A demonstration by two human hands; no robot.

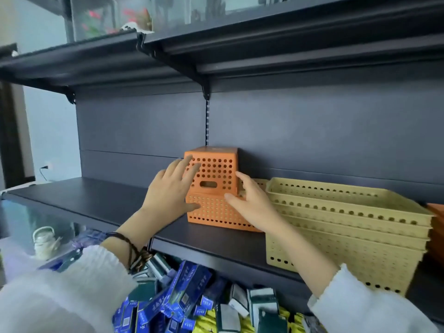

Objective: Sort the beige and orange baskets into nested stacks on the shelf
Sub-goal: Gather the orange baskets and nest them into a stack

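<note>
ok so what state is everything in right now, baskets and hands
upper orange basket: upside down, sitting on the lower orange basket
lower orange basket: on the shelf, underneath
beige baskets: upright, nested in one stack
left hand: fingers straight, touching the upper orange basket
right hand: fingers extended, touching both orange baskets

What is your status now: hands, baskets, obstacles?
Left hand, right hand touch orange pair. Upper orange basket inverted on lower orange basket, not nested. Beige stack close on right.
</note>
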